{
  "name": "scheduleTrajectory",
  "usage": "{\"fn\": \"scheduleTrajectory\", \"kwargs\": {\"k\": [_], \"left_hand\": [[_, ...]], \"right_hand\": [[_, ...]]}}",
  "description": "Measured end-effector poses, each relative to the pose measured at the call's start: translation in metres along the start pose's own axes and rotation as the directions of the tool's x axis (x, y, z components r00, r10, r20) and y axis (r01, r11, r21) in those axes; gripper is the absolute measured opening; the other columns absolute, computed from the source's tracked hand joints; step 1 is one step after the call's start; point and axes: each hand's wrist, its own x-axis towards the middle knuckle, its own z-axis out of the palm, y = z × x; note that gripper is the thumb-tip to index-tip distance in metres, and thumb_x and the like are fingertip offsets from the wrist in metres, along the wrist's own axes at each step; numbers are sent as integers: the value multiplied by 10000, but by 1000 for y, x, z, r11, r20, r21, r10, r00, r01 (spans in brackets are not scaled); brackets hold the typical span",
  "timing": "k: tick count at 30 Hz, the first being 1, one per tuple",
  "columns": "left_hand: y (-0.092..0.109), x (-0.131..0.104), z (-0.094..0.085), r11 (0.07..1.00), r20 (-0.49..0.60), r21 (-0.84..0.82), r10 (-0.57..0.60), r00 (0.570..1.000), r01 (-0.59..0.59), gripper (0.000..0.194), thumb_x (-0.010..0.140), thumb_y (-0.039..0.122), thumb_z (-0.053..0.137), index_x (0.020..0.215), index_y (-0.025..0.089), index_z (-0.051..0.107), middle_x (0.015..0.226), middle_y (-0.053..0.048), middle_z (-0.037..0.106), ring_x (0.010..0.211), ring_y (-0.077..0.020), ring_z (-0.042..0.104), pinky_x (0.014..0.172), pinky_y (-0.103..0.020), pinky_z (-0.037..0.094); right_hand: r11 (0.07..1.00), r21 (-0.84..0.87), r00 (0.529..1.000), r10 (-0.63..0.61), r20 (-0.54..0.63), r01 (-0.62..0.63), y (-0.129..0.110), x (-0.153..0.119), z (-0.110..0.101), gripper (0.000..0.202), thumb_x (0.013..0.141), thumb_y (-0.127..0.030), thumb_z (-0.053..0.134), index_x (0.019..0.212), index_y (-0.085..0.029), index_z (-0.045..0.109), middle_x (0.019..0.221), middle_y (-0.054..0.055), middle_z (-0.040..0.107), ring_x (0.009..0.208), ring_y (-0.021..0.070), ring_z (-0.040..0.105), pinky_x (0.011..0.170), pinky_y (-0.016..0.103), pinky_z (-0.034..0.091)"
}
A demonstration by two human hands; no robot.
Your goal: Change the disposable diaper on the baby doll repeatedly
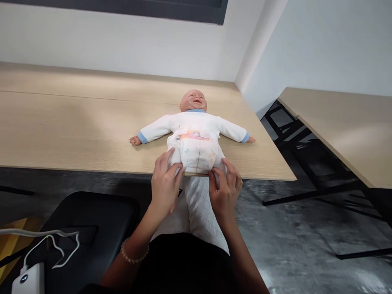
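Observation:
A baby doll lies on its back at the table's front edge, arms spread, in a white top with blue cuffs. Around its lower body is a white diaper with a coloured print at the waist. My left hand has its bent fingers closed on the diaper's left lower side. On the right lower side, my right hand pinches the diaper's edge between thumb and fingers. The doll's legs cannot be made out behind the hands and the table edge.
The wooden table runs along the wall, its right end just past the doll. A second table stands at the right with black legs. A black chair at lower left carries a white power bank with a cable.

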Motion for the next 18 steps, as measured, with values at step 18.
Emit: {"fn": "scheduleTrajectory", "kwargs": {"k": [18], "left_hand": [[-3, -7, 4, 1000, -40, 11, -25, 999, 25, 129, 974, 220, 560, 878, 203, 644, 1453, -93, 572, 1366, -330, 491, 1098, -520, 463]], "right_hand": [[993, -72, 993, -98, -73, 93, 7, -8, 18, 150, 1021, -168, 510, 999, -165, 658, 1363, 143, 613, 1324, 287, 512, 1080, 475, 414]]}}
